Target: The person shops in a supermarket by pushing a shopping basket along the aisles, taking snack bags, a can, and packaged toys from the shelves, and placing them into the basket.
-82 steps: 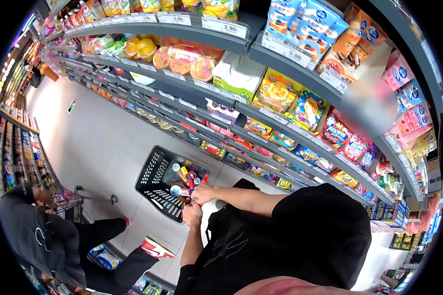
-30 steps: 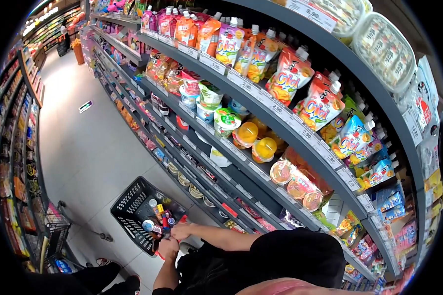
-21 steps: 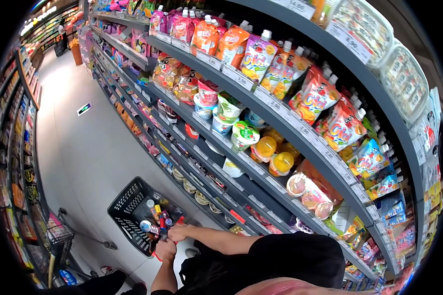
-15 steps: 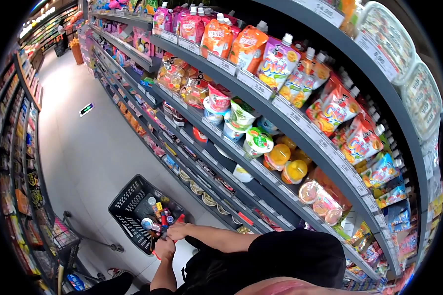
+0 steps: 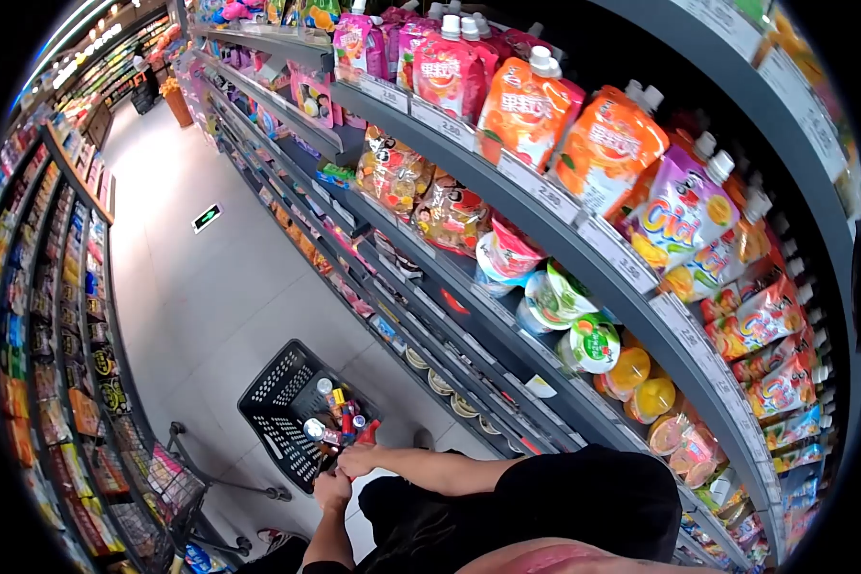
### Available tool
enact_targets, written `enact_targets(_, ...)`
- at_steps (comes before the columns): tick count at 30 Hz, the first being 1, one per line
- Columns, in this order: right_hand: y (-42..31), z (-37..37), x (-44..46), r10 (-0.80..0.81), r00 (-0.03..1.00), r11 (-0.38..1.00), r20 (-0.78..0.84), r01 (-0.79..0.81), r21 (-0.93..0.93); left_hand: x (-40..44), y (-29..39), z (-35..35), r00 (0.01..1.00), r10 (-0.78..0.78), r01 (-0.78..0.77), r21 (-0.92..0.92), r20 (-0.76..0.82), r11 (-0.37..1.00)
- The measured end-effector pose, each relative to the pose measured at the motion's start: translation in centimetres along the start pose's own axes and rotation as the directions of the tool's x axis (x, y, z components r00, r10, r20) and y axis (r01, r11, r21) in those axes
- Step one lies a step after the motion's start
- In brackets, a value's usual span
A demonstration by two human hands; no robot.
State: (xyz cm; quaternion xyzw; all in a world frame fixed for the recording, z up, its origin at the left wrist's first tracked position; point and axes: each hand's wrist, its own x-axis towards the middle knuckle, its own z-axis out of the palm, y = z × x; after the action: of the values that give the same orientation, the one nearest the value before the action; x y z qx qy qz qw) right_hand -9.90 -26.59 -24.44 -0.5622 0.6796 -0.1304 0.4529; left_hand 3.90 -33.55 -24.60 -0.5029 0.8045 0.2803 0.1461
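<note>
Black perforated basket (image 5: 282,413) sits low over the grey tiled floor (image 5: 210,335), between the left and right shelving; can't tell if it touches the tiles. Long axis runs diagonal, far left to near right, handle end toward the wearer. Opening faces up at the camera, rim looks roughly level.

Right hand (image 5: 358,461) is at the near right end, by the red handle (image 5: 368,433). Left hand (image 5: 333,489) is just beside it, nearer the wearer, the two about touching. Fingers on both are curled together, and look clamped on the handle, though the grip is small and partly hidden at this range. Can't split individual fingers.

Inside the basket, bunched toward the handle end: white-lidded jar (image 5: 314,429), silver-topped can (image 5: 324,386), and small yellow, red and blue packs, leaning on each other. Labels too small to read.

Right: shelf (image 5: 507,177) with spouted pouches (image 5: 529,110), cups and bags below. Left: wire cart (image 5: 174,483), near side, apart from the basket. Another person's shoe (image 5: 275,538) shows beside the cart. Far: green floor sign (image 5: 206,218).
</note>
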Motion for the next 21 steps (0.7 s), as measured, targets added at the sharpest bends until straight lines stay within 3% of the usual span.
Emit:
enact_targets(4,0.3,-2.0,3.2,-0.025,1.0,0.998,0.006,0.026,-0.049,2.7,0.8,-2.2,0.999,-0.016,0.015,0.014,0.036,1.0)
enact_targets(10,-0.1,-5.8,8.4,-0.023,1.0,0.998,-0.022,0.022,-0.057,7.8,1.3,-6.1,0.996,0.05,-0.047,0.038,-0.071,0.998)
enact_targets(21,-2.1,-15.3,19.1,0.121,0.992,0.993,0.032,-0.121,-0.014,20.0,1.4,-13.4,0.987,0.073,-0.075,-0.013,-0.146,0.997)
